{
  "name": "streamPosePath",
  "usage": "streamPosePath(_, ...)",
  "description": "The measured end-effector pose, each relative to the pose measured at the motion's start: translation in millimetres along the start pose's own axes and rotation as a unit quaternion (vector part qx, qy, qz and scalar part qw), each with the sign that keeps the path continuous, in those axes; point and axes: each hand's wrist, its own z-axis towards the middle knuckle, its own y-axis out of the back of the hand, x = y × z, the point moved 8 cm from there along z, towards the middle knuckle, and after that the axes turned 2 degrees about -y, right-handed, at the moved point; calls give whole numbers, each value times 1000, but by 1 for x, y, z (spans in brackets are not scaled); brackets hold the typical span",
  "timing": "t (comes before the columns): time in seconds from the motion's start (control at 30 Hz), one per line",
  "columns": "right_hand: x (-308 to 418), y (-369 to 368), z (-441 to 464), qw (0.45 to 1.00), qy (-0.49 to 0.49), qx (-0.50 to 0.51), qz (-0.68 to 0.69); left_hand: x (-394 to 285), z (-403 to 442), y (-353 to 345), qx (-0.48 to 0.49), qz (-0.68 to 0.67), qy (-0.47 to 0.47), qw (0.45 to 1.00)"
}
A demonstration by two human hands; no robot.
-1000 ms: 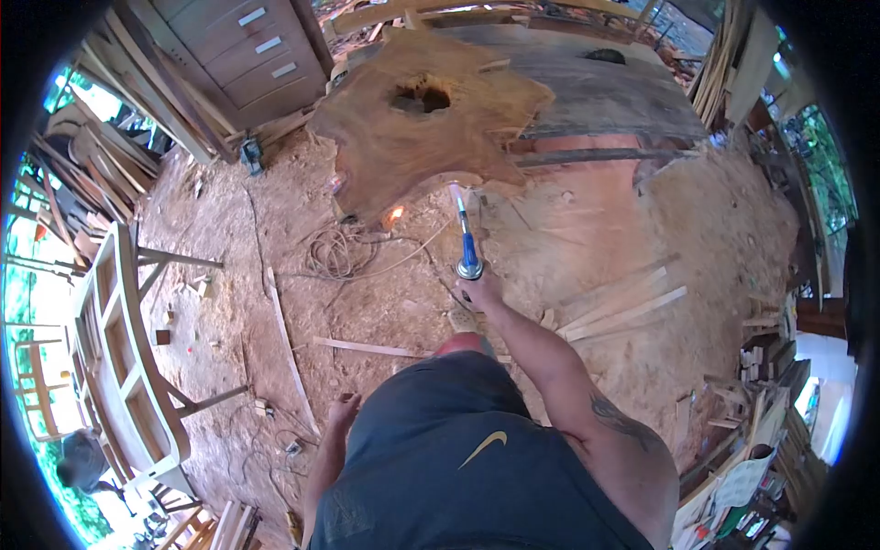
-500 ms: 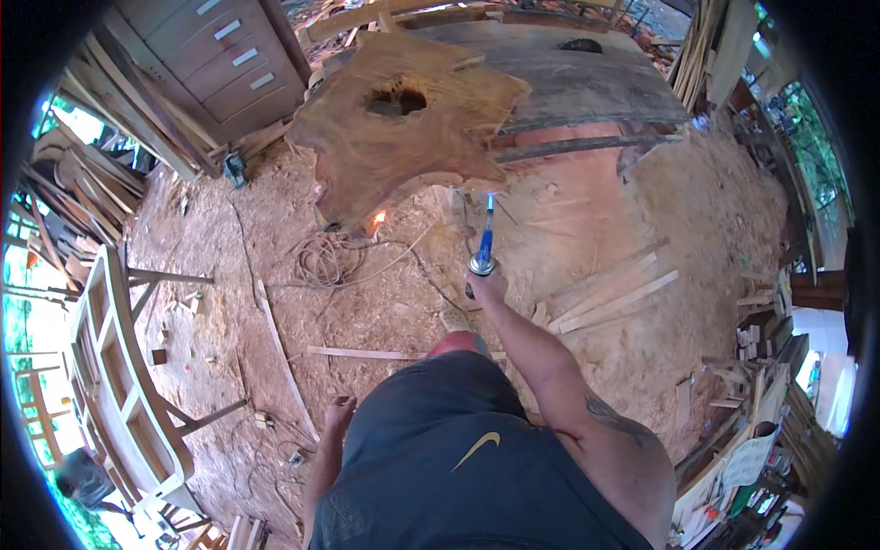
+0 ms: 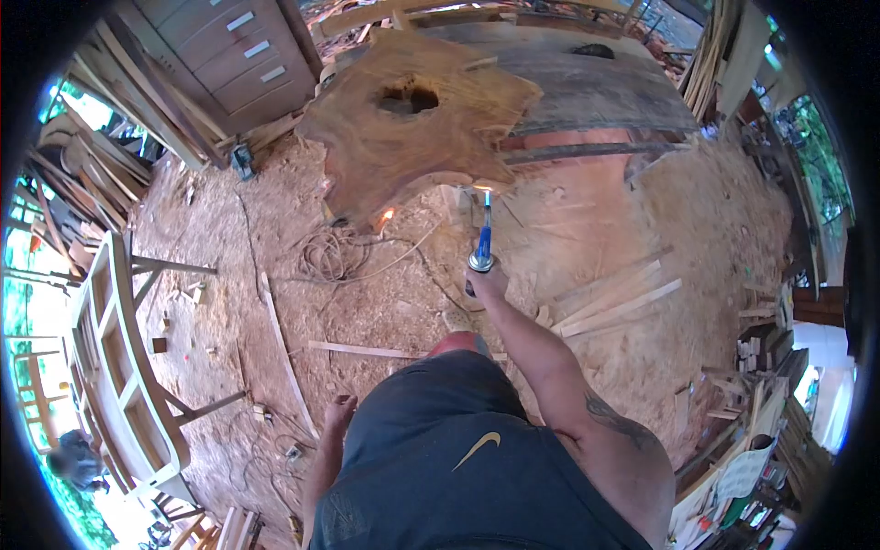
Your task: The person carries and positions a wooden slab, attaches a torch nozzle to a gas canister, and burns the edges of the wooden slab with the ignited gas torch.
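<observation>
My right hand (image 3: 487,280) is wrapped around a blowtorch (image 3: 484,247) with a blue body, held out in front of me. Its blue flame (image 3: 488,196) meets the near edge of a large, irregular wooden slab (image 3: 417,151), where an orange glow shows. The slab has a dark hole near its far side. Another orange glow (image 3: 389,214) shows beneath the slab's lower left edge. My left hand (image 3: 342,411) hangs beside my left hip with its fingers loosely curled, and nothing shows in it.
Coiled cord (image 3: 332,255) lies on the shaving-covered floor, along with thin wood strips (image 3: 614,307). A wooden frame on legs (image 3: 137,367) stands at left, a person (image 3: 78,461) beyond it. Behind the slab lies a greyish board (image 3: 605,87). A drawer cabinet (image 3: 234,69) stands back left.
The torch has shifted slightly left, and its flame now reaches the slab's edge, where an orange glow has appeared. The view has moved a little. My left hand stays by my hip.
</observation>
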Motion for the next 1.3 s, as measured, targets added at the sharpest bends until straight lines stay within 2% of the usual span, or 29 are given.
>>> streamPosePath(0.23,3,-17,9,998,52,22,-32,33,13,-7,-11,2,-14,1000)
streamPosePath(0.37,2,-27,16,996,68,7,-58,30,3,-5,-18,7,22,1000)
streamPosePath(0.83,25,-48,7,985,102,79,-119,40,5,-9,-18,-5,28,999)
streamPosePath(0.93,32,-47,-3,984,110,102,-101,66,22,-14,-14,-17,19,1000)
streamPosePath(1.03,34,-50,-6,983,114,115,-87,27,-7,-4,-20,17,38,999)
streamPosePath(1.3,37,-62,-13,971,136,132,-146,9,-30,1,-33,-22,53,998)
